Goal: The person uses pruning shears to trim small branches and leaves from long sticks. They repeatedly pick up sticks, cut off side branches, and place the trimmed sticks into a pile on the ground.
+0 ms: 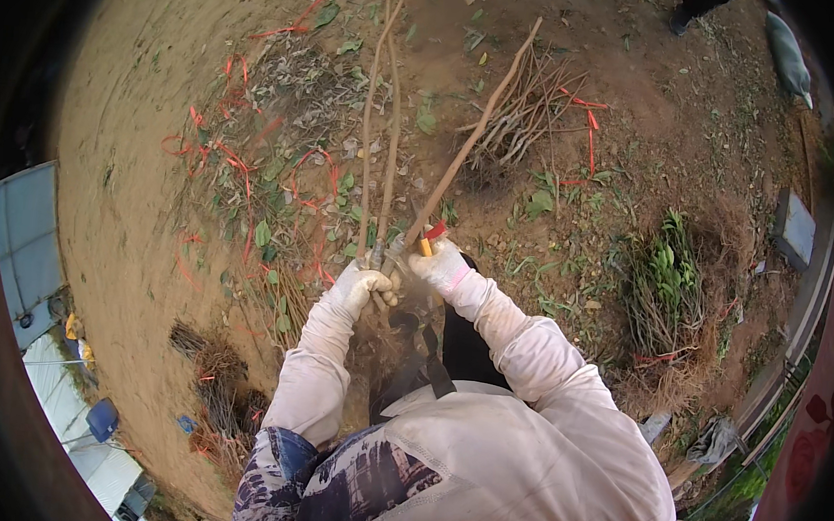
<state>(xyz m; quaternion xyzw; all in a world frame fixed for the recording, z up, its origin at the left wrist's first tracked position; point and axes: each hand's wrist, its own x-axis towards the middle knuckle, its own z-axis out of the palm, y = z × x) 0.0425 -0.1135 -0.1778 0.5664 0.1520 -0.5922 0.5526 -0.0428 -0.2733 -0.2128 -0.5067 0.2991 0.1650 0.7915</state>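
Note:
My left hand (364,287), in a pale, soiled glove, is closed around the lower ends of several long woody stems (392,137). Greyish wrapping or binding (377,254) shows on the stems just above the fingers. A thicker bare stem (476,131) slants up to the right, its lower end between my hands; which hand bears it I cannot tell. Gloved too, my right hand (439,267) grips a hand tool with red and yellow handle parts (426,247), close beside the stems. The tool's working end is mostly hidden. Roots or stem ends below the left hand are blurred.
Bundled bare-root stems (515,120) lie ahead on the soil. A leafy bundle (666,290) rests at right, dark root bundles (219,384) at left. Red ties (240,160) and leaf litter are strewn ahead. A person's foot (678,22) shows at the top right.

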